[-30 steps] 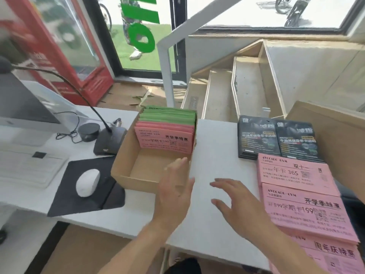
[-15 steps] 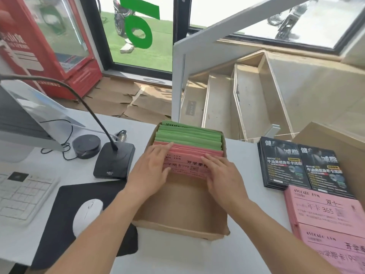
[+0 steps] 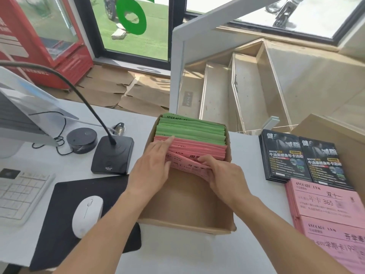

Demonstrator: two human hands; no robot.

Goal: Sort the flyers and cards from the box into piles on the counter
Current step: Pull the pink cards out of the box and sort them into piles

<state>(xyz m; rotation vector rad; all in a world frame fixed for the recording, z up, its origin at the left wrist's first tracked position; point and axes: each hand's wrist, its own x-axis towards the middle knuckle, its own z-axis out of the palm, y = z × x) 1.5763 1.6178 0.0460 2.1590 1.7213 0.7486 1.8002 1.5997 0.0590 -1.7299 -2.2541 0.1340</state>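
An open cardboard box point(image 3: 183, 226) stands on the white counter point(image 3: 189, 252). At its far end stand pink flyers point(image 3: 199, 153) in front of green flyers point(image 3: 189, 127). Both my hands are inside the box. My left hand point(image 3: 152, 167) has its fingers pushed between the pink flyers on the left. My right hand point(image 3: 223, 175) pinches the front pink flyers and tilts them toward me. On the counter at right lie two piles of black cards point(image 3: 300, 157) and pink flyer piles point(image 3: 324, 200).
Left of the box stand a black gooseneck microphone base point(image 3: 112, 155), a round black puck point(image 3: 82, 139), a white mouse point(image 3: 87, 214) on a black mat point(image 3: 59, 218), a keyboard point(image 3: 17, 194) and a monitor. A second cardboard box point(image 3: 335, 131) sits at far right. Stairs drop behind the counter.
Both hands went from above the counter into the box. They now part the pink flyers, and the front ones tilt toward me in my right hand.
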